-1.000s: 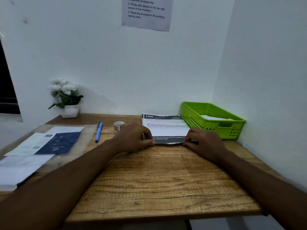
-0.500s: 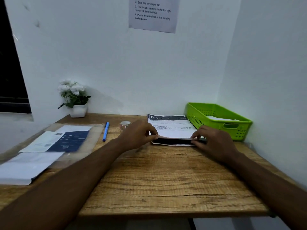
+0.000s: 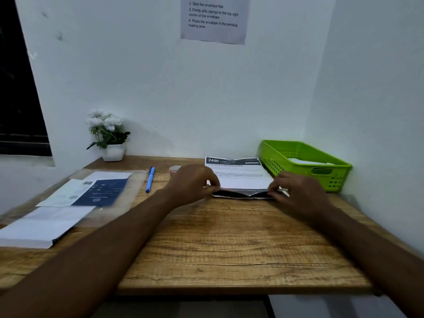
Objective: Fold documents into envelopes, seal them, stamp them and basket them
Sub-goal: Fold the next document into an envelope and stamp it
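Observation:
A printed document with a dark "2400" header lies on the wooden desk at the back centre. Its near edge is curled up and over into a low dark fold. My left hand pinches the left end of that folded edge. My right hand pinches the right end. A green plastic basket stands at the back right corner with a white envelope lying inside it. A small roll of tape or stamps sits just behind my left hand, partly hidden.
A blue pen lies left of the document. A clear folder with papers and a dark blue sheet and a white stack occupy the desk's left side. A potted white flower stands at the back left. Walls close the back and right.
The near edge of the document has been rolled further toward the wall, so less of the dark band shows. Both hands moved slightly forward with it.

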